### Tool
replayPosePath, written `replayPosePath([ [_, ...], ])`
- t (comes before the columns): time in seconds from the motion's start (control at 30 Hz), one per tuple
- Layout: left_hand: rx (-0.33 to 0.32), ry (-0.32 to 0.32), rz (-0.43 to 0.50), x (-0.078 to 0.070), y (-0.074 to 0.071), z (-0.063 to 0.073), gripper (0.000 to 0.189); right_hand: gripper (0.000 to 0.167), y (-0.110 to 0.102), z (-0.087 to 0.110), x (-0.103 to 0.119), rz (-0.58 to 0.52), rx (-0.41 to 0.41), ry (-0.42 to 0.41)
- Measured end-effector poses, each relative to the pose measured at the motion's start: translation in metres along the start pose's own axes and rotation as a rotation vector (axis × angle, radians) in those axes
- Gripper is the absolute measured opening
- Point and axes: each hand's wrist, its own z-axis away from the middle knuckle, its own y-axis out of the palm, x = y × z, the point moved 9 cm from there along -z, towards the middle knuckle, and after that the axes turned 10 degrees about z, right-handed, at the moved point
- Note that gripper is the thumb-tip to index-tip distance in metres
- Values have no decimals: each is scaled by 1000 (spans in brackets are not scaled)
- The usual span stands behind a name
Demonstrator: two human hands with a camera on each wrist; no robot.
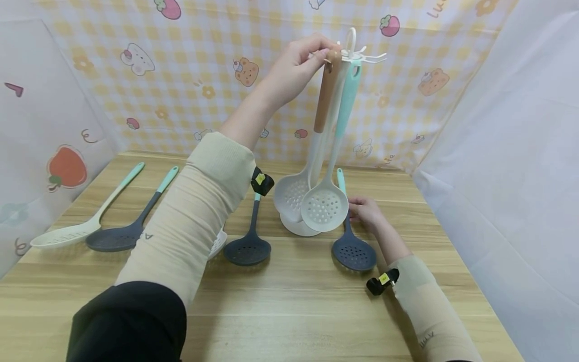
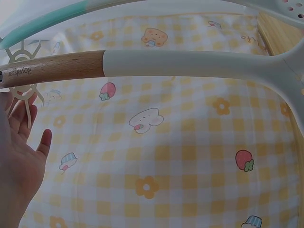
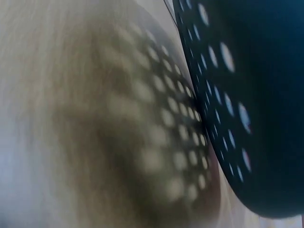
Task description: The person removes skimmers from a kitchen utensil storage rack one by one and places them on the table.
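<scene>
A white stand (image 1: 300,229) with hooks (image 1: 373,58) on top holds a white skimmer with a mint handle (image 1: 347,98). Beside it hangs another white skimmer with a wooden handle (image 1: 326,98). At that handle's top my left hand (image 1: 300,63) pinches the end close to the hooks; the left wrist view cuts off the contact. Low on the right, my right hand (image 1: 367,212) holds the handle of a dark grey skimmer (image 1: 354,253), its fingertips partly hidden. The right wrist view shows this perforated head (image 3: 251,118) up close, above its dotted shadow.
On the wooden table's (image 1: 289,311) left lie a white slotted utensil (image 1: 68,235) and a dark grey utensil (image 1: 115,239), both mint-handled. A dark skimmer (image 1: 248,250) lies left of the stand; a white perforated head (image 1: 218,245) is mostly hidden by my left sleeve. Patterned cloth hangs behind.
</scene>
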Motion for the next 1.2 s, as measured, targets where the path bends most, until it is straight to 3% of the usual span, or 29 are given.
replayPosePath([
  [0.47,1,-18,-13,1,1,-1,25,32,3,-3,2,106,5,1],
  [0.7,5,-15,-33,1,1,-1,25,32,4,-6,-2,79,-29,37],
  [1.2,8,-6,-15,5,0,-3,26,29,0,-7,-5,126,-72,56],
])
